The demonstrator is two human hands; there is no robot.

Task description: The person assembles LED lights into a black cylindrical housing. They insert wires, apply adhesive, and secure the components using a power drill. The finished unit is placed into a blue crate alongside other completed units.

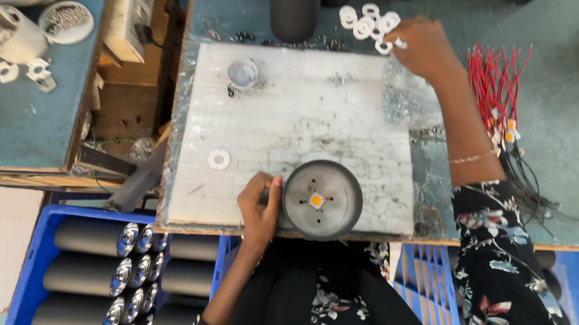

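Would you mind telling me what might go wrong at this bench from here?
The round grey housing sits at the near edge of the white board, steadied only by the left hand; it could tip off. The right hand reaches far to the white rings, so it may knock some away. The red wires beside that arm could snag.

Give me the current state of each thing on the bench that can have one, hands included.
left hand: gripping the rim of the round lamp housing.
round lamp housing: face up at the board's near edge, small yellow chip exposed at its centre.
right hand: fingers pinched on a white ring at the ring pile.
white ring pile: loose heap.
single white ring: flat on the board, untouched.
small cup: upright, open.
red wires: bundled, lying untouched.
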